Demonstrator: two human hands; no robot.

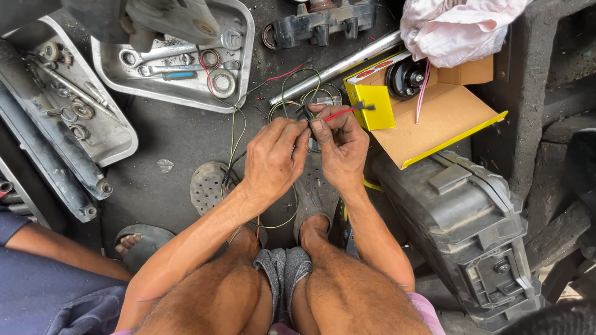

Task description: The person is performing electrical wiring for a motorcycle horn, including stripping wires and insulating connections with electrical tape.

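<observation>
Down low, over dark ground between two sandalled feet: left hand and right hand touching, fingertips pinched together on a red wire and a small black piece hidden between them. Red wire running right to a black connector, just in front of an open yellow cardboard box with a black round horn inside. Green and yellow wire loops lying under the hands. Beside the box, a chrome tube; above it, a pale cloth. Upper left, a grey metal tray holding spanners, bearings and a blue-handled screwdriver. Lower right, a black plastic housing. Lower left, another person's arm and foot.
</observation>
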